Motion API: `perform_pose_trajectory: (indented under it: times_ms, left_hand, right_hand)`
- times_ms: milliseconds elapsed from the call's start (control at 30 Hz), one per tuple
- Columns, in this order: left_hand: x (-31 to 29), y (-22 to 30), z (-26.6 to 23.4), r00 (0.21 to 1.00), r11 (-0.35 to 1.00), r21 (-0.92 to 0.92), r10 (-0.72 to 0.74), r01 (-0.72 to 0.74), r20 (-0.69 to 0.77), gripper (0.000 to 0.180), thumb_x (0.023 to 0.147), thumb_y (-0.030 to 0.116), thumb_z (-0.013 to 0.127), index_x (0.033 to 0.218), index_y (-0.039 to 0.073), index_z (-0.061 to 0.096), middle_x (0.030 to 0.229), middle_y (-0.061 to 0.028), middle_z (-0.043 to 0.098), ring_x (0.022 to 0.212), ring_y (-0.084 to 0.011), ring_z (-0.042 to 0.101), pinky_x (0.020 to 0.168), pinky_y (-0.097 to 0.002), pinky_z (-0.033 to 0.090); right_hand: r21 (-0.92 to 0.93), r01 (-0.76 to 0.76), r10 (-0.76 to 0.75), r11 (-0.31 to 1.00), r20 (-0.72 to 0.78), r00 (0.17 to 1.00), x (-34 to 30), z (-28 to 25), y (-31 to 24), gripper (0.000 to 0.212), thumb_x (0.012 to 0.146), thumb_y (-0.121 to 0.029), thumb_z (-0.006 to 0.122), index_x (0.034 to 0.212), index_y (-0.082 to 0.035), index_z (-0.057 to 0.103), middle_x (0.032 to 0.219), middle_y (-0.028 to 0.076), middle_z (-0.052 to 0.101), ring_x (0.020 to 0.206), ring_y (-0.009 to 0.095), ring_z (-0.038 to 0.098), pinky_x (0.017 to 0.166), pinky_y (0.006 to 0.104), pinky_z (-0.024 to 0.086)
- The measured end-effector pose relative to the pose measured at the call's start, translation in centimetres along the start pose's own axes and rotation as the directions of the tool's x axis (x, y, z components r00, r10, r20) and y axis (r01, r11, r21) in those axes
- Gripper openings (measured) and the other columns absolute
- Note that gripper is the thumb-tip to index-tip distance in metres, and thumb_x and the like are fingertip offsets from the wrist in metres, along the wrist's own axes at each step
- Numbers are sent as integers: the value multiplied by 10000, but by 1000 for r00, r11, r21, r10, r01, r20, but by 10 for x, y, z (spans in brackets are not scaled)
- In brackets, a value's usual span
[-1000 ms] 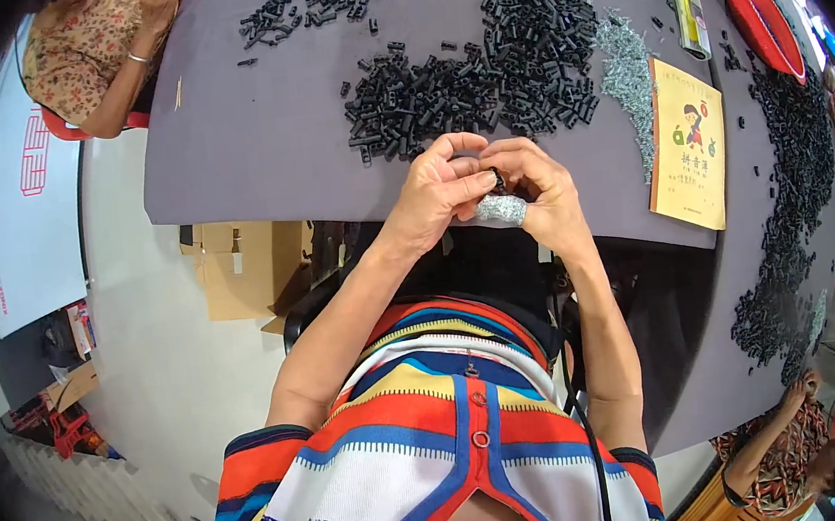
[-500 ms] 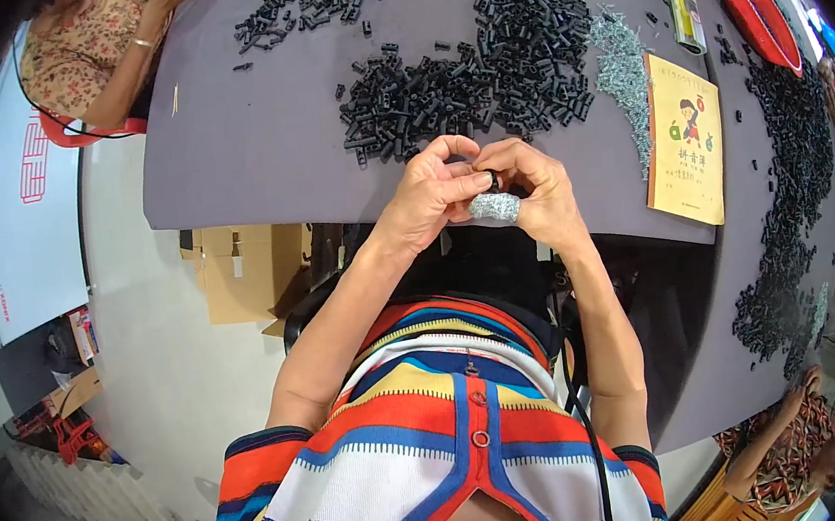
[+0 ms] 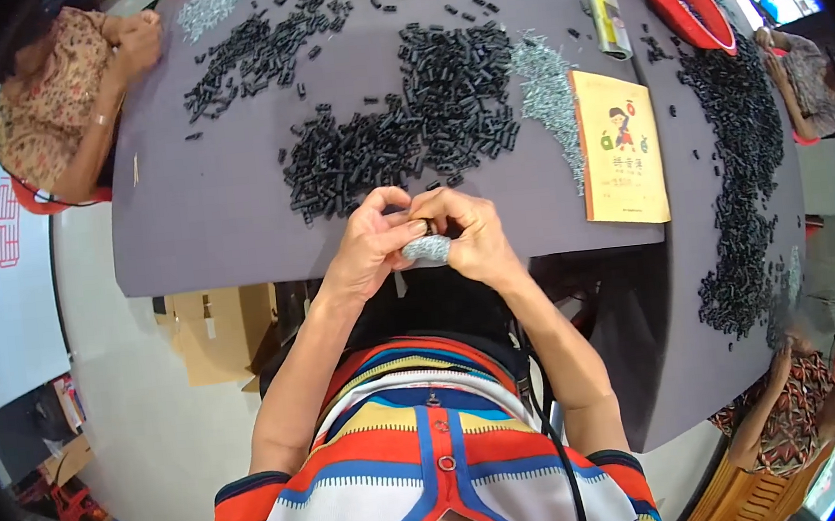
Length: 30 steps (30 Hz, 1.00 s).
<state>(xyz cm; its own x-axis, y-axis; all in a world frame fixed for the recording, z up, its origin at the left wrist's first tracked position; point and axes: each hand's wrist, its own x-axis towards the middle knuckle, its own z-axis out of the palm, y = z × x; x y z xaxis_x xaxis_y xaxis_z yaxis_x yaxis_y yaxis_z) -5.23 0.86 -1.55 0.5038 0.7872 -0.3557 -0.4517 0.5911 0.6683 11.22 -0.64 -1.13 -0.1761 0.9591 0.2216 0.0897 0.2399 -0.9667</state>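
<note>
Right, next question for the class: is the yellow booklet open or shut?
Shut. The booklet lies with its illustrated cover facing up, and no inside pages are spread.

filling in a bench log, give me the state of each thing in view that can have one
Left hand: pinched on a small black piece
Right hand: curled, its exact grip hidden
Silvery bundle: at the right hand, loose or wrapped unclear
Yellow notebook: closed, lying flat, illustrated cover up
Black tubular pieces: loose, heaped
Small silvery pieces: loose, spread out
Red basket: open-topped
</note>
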Motion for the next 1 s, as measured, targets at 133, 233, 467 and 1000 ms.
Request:
perform_pose_trajectory:
  times_ms: [133,233,467,1000]
  left_hand:
    - [1,-3,2,997,998,-31,60,-61,-52,324,820,15,645,1074,89,457,862,-71,607,593,-72,519,455,-204,355]
    - [-3,-1,3,994,997,-5,82,-82,-67,292,831,23,626,1073,61,468,843,-74,608,557,-69,487,479,-208,357]
    - [-2,0,4,998,997,-48,56,-55,3,194,833,-9,578,1011,51,532,835,-78,594,562,-75,455,503,-209,357]
    - [1,-2,0,998,996,-80,53,-50,39,170,858,24,600,1013,28,529,831,-81,611,565,-90,511,501,-223,395]
  right_hand:
    - [-43,44,-43,998,37,998,0,-4,-4,312,692,-64,760,969,-31,621,975,75,630,707,158,545,636,284,465]
    - [-208,-17,34,978,82,996,-4,-20,-23,382,705,-54,741,1066,-45,615,1050,103,615,819,212,587,710,299,491]
    - [-860,-89,-266,502,-251,930,15,-103,-4,248,737,-26,651,985,-32,635,993,128,591,916,318,524,822,405,433]
    - [-873,2,-228,488,-125,966,1,-106,9,437,579,132,522,979,-6,628,1064,117,578,984,330,499,872,390,412]
